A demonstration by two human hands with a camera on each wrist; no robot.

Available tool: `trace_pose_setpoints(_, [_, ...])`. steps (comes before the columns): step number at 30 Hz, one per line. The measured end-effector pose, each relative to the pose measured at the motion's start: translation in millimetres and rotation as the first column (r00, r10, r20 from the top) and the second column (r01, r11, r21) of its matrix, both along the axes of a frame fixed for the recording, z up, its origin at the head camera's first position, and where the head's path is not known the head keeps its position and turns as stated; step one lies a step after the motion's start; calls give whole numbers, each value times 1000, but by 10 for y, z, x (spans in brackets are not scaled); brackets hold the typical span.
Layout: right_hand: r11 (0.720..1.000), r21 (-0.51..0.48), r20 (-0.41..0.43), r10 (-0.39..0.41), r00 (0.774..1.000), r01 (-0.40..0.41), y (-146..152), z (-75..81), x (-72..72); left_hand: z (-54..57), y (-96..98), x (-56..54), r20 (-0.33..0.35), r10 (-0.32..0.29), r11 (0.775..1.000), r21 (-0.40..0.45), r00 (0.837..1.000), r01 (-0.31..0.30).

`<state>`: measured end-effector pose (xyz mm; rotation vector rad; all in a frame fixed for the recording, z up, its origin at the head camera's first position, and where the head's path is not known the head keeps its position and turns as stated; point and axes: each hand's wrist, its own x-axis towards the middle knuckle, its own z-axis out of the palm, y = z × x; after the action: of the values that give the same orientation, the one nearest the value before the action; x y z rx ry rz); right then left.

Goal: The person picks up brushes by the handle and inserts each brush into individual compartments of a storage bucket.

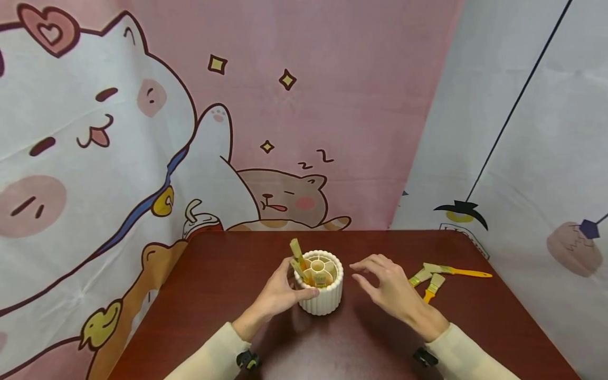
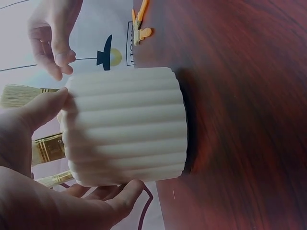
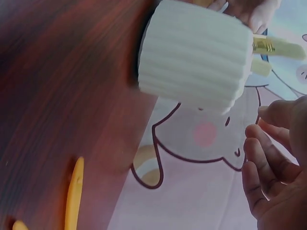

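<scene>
A white ribbed round holder (image 1: 319,301) with several compartments stands on the table. My left hand (image 1: 279,289) grips its left side, thumb across the front near the rim. Several paintbrushes stand in it bristles up: one tall brush (image 1: 295,248) leans at the left, and another brush (image 1: 320,279) sits low near the front. The left wrist view shows their metal ferrules (image 2: 49,147) past the rim. My right hand (image 1: 393,285) hovers just right of the holder, fingers loosely bent and apart from it, with nothing between them.
Several loose paintbrushes with yellow handles lie to the right beyond my right hand, one long brush (image 1: 467,273) pointing right and one short brush (image 1: 434,286) closer. The dark red table (image 1: 223,279) ends at a printed cloth backdrop (image 1: 361,132) behind and at the right.
</scene>
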<state>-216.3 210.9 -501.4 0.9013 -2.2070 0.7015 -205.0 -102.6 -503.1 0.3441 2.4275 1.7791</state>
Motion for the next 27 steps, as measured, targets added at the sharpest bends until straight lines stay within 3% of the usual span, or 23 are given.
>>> trace_pose_setpoints(6, [998, 14, 22, -56, 998, 55, 166, -15, -27, 24, 30, 18, -29, 25, 999, -37, 999, -27])
trace_pose_setpoints(11, [992, 26, 61, -127, 990, 125, 358, -63, -55, 45, 116, 82, -113, 115, 983, -133, 987, -129])
trace_pose_setpoints(15, [976, 55, 123, -215, 969, 210, 541, -112, -76, 64, 197, 153, -146, 185, 961, -181, 972, -210])
trace_pose_setpoints(19, [949, 110, 229, -312, 922, 294, 739, -148, -99, 85, 274, 191, -154, 233, 944, -202, 960, -262])
trace_pose_setpoints(24, [907, 219, 376, -420, 826, 361, 929, -215, -140, 89, 350, 190, -160, 269, 936, -191, 950, -297])
trace_pose_setpoints(27, [892, 272, 426, -449, 785, 363, 1002, -273, -168, 90, 384, 190, -166, 281, 934, -178, 945, -309])
